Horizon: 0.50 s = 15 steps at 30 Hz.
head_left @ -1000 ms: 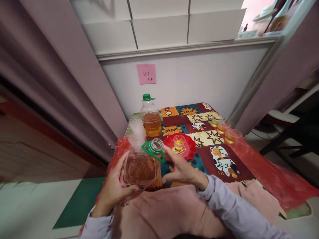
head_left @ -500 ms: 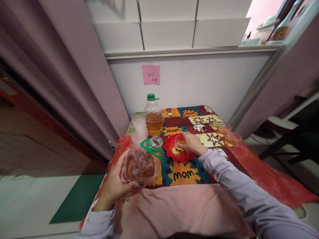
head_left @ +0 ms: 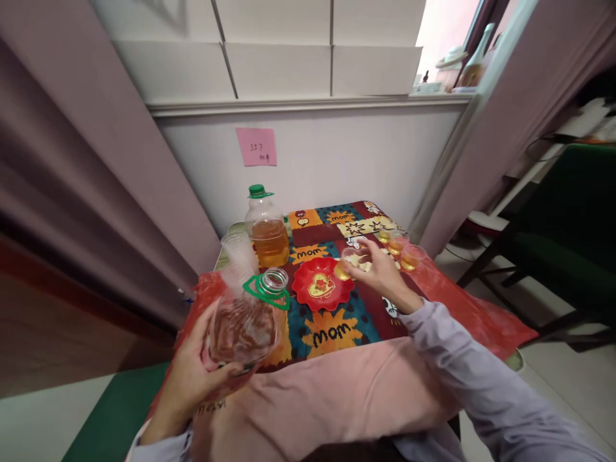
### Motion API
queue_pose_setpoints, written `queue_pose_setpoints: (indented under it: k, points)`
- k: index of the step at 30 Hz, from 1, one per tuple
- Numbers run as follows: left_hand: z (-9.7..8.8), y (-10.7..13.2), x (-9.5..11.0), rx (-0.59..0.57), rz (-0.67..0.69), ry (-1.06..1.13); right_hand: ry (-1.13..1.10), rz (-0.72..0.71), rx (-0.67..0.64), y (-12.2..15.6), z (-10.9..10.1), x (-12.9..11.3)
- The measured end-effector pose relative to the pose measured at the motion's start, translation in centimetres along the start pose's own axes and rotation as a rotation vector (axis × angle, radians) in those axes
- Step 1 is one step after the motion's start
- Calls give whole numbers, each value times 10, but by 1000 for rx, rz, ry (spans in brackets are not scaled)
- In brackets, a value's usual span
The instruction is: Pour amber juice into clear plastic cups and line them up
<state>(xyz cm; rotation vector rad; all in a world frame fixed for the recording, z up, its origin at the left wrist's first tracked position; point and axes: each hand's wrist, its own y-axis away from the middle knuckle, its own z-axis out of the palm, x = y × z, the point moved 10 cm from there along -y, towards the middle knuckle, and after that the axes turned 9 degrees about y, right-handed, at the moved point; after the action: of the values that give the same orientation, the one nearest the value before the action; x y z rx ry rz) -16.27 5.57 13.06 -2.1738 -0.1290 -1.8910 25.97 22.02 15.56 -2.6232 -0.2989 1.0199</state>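
Observation:
My left hand (head_left: 190, 375) is wrapped round the body of a large clear bottle (head_left: 243, 324) of amber liquid, uncapped, with a green handle ring at its neck, held low at the table's near left. My right hand (head_left: 380, 273) reaches over the table and pinches a small clear cup (head_left: 347, 262) of yellow liquid, lifted just right of the red plate (head_left: 321, 290). The plate now has nothing on it. Three more filled cups (head_left: 403, 249) stand at the far right of the table.
A second bottle (head_left: 265, 230) with a green cap stands at the back left, beside a stack of clear cups (head_left: 238, 253). The patterned cloth (head_left: 337, 333) covers the small table, with red plastic under it. A dark chair (head_left: 553, 256) is at right; curtain at left.
My right hand went from the bottle's neck to the cup on the red plate, took it and lifted it off to the right. The left hand still holds the bottle.

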Motion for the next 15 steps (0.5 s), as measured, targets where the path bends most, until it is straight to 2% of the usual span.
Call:
queue_pose_setpoints:
  k: [3, 5, 7, 11, 15]
  points:
    - [0, -2, -1, -11, 26, -26, 17, 93, 79, 15, -50, 54]
    - [-1, -4, 0, -14, 57, -55, 159, 186, 110, 25, -79, 93]
    - [-2, -5, -1, -21, 84, -90, 299, 308, 109, 33, -99, 131]
    - [1, -5, -1, -34, 118, -125, 519, 499, 45, 42, -113, 181]
    - [3, -4, 0, -42, 150, -156, 640, 577, -3, 44, -110, 201]
